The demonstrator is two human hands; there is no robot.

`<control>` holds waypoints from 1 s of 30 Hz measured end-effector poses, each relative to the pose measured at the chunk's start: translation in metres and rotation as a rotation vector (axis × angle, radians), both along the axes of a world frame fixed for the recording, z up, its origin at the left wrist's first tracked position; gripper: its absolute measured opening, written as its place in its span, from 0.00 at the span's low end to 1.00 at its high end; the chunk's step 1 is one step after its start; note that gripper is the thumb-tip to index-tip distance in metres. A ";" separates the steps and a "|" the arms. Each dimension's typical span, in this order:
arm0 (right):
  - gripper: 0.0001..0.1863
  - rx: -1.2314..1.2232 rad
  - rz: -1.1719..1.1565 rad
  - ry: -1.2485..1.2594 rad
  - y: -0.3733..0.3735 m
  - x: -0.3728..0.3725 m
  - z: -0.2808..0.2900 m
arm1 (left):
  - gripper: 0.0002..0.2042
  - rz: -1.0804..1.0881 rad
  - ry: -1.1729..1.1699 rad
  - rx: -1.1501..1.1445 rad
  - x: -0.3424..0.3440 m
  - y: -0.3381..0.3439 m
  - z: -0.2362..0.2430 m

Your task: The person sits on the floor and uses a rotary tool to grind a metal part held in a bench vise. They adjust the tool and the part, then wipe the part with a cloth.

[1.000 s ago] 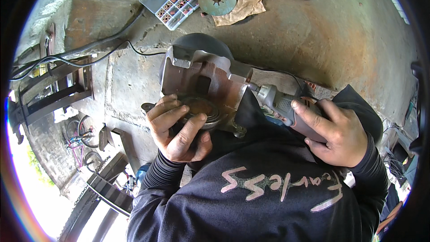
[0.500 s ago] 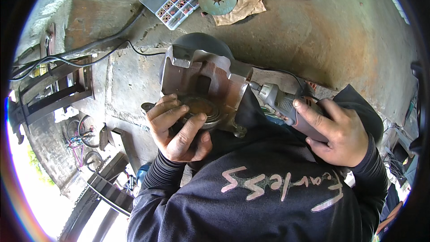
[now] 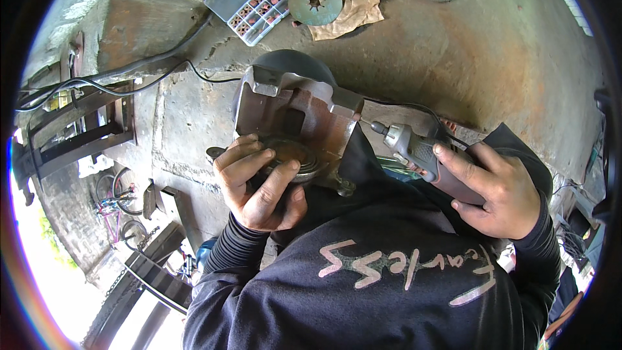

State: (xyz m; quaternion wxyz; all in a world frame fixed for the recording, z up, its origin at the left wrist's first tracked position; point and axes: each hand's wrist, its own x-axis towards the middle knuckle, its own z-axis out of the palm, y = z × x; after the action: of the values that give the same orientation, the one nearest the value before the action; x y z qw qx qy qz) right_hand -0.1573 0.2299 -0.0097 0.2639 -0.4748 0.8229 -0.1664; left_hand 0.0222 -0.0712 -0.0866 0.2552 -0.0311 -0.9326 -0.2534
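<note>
Far left, a dark metal frame [image 3: 78, 123] stands at the edge of the concrete surface [image 3: 505, 58], with two black cables [image 3: 149, 68] running across it toward the middle.

The left hand [image 3: 259, 185] is closed around a round metal bearing-like part [image 3: 295, 155] seated in a rusty cast-metal housing [image 3: 291, 110], fingers curled over its rim. The housing rests on the surface just in front of the person's chest.

The step in hand looks like grinding or cleaning that round seat, with the tool momentarily off the work. The next move likely calls for steadying the housing and bringing the tool tip down to the seat.

The right hand [image 3: 495, 191] grips one grey rotary tool [image 3: 421, 152], its tip pointing left, apart from the housing.

Further back lie one clear compartment box [image 3: 249, 0] of small parts, one green abrasive disc [image 3: 315, 2] and one tan rag [image 3: 353, 6].
</note>
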 end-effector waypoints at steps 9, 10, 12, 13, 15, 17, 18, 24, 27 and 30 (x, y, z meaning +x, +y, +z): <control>0.46 0.058 -0.008 -0.042 -0.002 -0.001 0.003 | 0.16 -0.004 0.020 -0.004 0.000 0.001 -0.002; 0.46 0.039 -0.014 -0.041 -0.002 -0.001 0.004 | 0.16 -0.004 0.027 0.000 0.000 0.002 -0.002; 0.46 0.021 -0.019 -0.036 -0.003 -0.001 0.003 | 0.15 0.003 0.028 -0.008 0.000 0.001 -0.002; 0.47 0.021 -0.018 -0.032 -0.003 -0.001 0.001 | 0.15 0.004 0.032 -0.002 -0.001 0.002 -0.002; 0.47 0.036 -0.011 -0.016 -0.004 -0.001 0.000 | 0.15 -0.004 0.038 -0.006 -0.001 0.002 -0.002; 0.47 0.040 -0.027 -0.033 -0.003 0.000 0.000 | 0.15 -0.009 0.046 -0.005 -0.001 0.002 -0.002; 0.47 -0.043 -0.031 -0.029 -0.003 0.000 0.001 | 0.15 -0.012 0.050 -0.004 -0.002 0.001 -0.002; 0.46 0.043 -0.038 -0.056 -0.005 -0.003 0.002 | 0.16 -0.019 0.080 0.007 -0.004 0.001 -0.004; 0.45 0.114 -0.044 -0.125 -0.004 -0.003 0.009 | 0.16 -0.021 0.086 0.003 -0.003 0.001 -0.003; 0.45 0.126 -0.044 -0.132 -0.005 -0.001 0.013 | 0.16 -0.007 0.069 -0.013 -0.002 0.000 -0.001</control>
State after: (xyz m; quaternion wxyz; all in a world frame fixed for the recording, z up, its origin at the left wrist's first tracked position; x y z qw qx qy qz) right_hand -0.1579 0.2249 0.0033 0.3432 -0.4271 0.8229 -0.1509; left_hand 0.0199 -0.0715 -0.0876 0.2859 -0.0447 -0.9248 -0.2470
